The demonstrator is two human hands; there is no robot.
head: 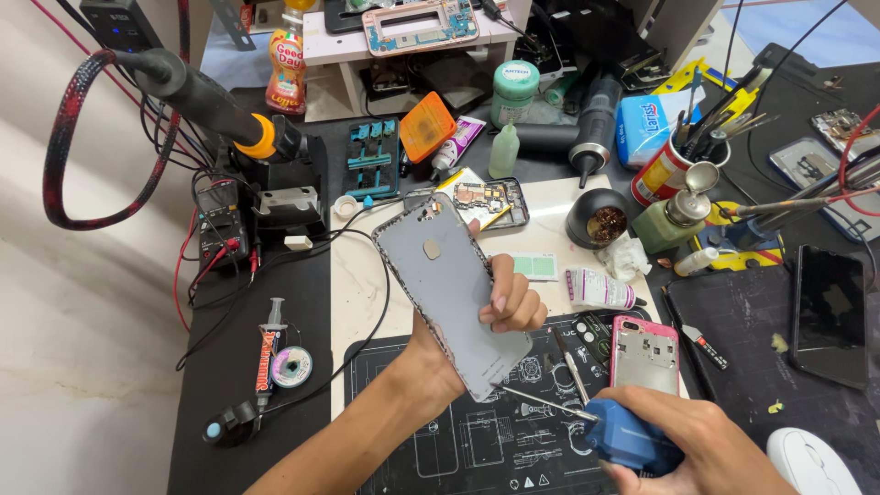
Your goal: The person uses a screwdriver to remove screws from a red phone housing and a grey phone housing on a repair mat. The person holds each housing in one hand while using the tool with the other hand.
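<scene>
My left hand [507, 302] grips a grey phone back cover [449, 284], held tilted above the work mat, its inner edge lined with dark glue residue. My right hand [697, 445] is closed around a blue-handled tool [628, 440] whose thin metal tip [541, 401] points at the cover's lower edge. An opened phone with bare circuit boards [490, 200] lies just beyond the cover. A pink-framed phone body [644, 353] rests on the mat to the right of my left hand.
A black repair mat [477, 431], tweezers [576, 376], a white glue tube [598, 289], a black bowl of brass wool [600, 220], a green pump bottle [674, 220], a can of tools [665, 170], a dark phone [830, 312], a white mouse [811, 458], a hot-air handle [197, 92] and cables at left.
</scene>
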